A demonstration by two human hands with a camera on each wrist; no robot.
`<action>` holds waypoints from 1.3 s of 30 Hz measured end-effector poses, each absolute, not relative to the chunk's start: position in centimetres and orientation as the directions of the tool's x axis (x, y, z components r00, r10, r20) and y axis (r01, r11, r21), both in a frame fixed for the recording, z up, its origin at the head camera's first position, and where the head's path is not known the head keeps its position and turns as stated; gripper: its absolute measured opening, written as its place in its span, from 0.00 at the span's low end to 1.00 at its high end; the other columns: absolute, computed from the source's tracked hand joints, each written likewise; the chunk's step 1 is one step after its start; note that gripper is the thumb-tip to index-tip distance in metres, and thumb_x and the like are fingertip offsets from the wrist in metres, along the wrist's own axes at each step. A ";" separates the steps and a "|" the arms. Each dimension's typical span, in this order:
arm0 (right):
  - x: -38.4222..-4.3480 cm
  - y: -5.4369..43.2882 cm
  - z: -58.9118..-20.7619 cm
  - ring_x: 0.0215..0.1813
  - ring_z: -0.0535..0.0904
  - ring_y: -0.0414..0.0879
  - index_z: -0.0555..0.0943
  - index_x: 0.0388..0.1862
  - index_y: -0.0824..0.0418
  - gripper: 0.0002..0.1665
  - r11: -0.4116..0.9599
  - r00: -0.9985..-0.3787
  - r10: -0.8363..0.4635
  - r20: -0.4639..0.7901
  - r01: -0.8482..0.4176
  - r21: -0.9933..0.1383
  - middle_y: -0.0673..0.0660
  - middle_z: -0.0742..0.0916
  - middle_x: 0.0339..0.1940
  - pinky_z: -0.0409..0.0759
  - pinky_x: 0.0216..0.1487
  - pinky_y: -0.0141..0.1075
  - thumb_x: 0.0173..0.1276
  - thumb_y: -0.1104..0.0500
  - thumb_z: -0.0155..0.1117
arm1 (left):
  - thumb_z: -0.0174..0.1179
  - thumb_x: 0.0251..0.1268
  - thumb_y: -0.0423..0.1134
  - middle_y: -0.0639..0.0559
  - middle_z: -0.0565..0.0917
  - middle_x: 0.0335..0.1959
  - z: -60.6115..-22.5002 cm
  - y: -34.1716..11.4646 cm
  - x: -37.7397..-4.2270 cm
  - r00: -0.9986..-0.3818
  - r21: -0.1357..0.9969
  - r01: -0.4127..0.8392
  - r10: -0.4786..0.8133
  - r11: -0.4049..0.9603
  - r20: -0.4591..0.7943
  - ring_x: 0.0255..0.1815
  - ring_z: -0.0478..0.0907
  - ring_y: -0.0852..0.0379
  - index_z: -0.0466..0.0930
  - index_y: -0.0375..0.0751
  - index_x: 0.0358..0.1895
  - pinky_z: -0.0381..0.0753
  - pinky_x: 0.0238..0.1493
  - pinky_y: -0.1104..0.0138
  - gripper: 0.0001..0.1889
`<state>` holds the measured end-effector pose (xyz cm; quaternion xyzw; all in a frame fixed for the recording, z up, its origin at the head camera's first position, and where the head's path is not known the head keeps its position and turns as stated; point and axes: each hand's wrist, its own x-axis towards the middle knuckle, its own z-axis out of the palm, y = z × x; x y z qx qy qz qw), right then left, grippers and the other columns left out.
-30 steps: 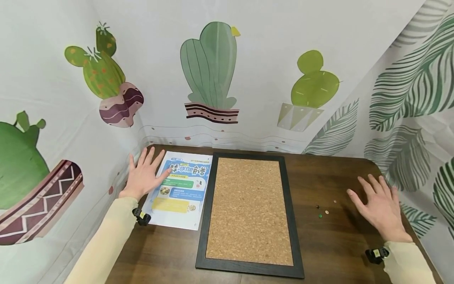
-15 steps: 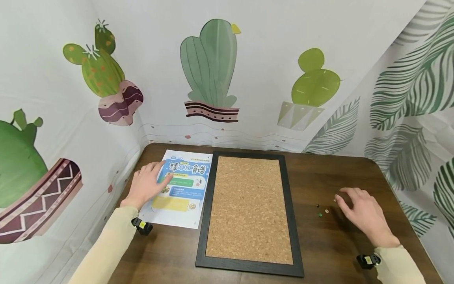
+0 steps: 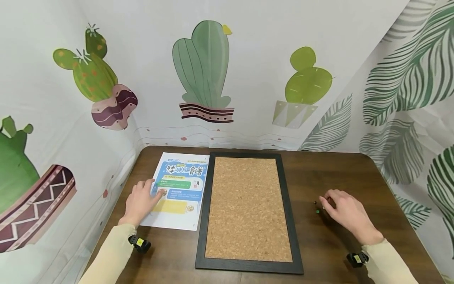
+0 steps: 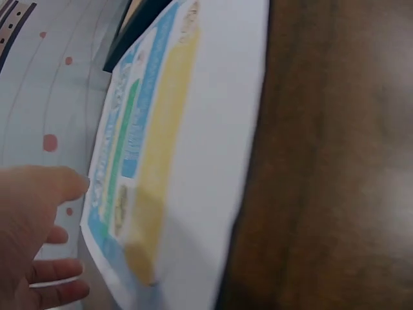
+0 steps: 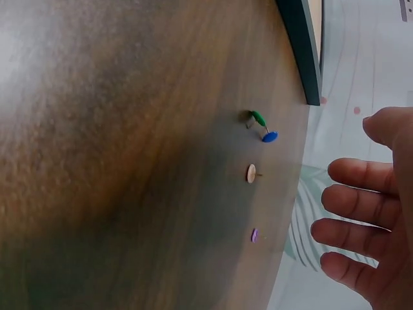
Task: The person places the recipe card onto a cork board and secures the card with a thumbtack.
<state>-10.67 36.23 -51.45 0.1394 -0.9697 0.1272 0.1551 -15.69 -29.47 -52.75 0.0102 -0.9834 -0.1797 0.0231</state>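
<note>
My left hand (image 3: 139, 202) hovers at the left edge of a printed paper sheet (image 3: 198, 221), fingers loosely bent, holding nothing; in the left wrist view its thumb and fingers stand apart. On the right, my right hand (image 3: 349, 213) is over the table beside several small thumbtacks, its fingers bent and its grasp empty. The right wrist view shows these tacks: a green one (image 5: 258, 118), a blue one (image 5: 270, 137), a pale one (image 5: 251, 173) and a purple one (image 5: 254, 235). In the head view the hand covers part of the group.
A cork board (image 3: 248, 209) with a black frame (image 3: 248, 266) lies flat between the hands, right next to the paper. Brown wooden table (image 3: 166, 256) surrounds it. Behind the table hangs a white cloth (image 3: 255, 59) printed with cacti and leaves.
My right hand has moved left to the thumbtacks, its spread fingers now bent. My left hand has drawn back toward me along the paper's edge, and its fingers have relaxed.
</note>
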 end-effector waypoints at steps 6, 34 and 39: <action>-10.9 35.8 -51.6 0.25 0.67 0.38 0.79 0.28 0.51 0.12 0.925 -0.915 -0.263 0.307 -0.329 -0.188 0.43 0.77 0.22 0.67 0.24 0.37 0.69 0.54 0.72 | 0.65 0.72 0.51 0.21 0.70 0.62 -53.7 -29.8 -14.5 -0.995 0.345 -0.097 -0.096 0.934 -0.021 0.61 0.68 0.25 0.66 0.24 0.71 0.74 0.49 0.34 0.38; -10.6 36.0 -51.7 0.25 0.69 0.40 0.80 0.27 0.52 0.12 0.933 -0.916 -0.242 0.320 -0.311 -0.184 0.44 0.77 0.22 0.67 0.23 0.38 0.68 0.54 0.73 | 0.70 0.68 0.47 0.24 0.74 0.54 -53.0 -30.6 -15.6 -0.976 0.466 -0.207 -0.147 0.860 -0.163 0.49 0.76 0.34 0.64 0.18 0.69 0.78 0.52 0.41 0.40; -10.5 36.1 -51.8 0.25 0.69 0.40 0.80 0.27 0.54 0.12 0.935 -0.917 -0.242 0.316 -0.308 -0.178 0.45 0.78 0.23 0.68 0.23 0.39 0.68 0.54 0.73 | 0.70 0.67 0.48 0.22 0.77 0.55 -53.0 -31.1 -15.8 -0.972 0.460 -0.217 -0.148 0.861 -0.181 0.50 0.79 0.33 0.63 0.18 0.68 0.79 0.51 0.42 0.41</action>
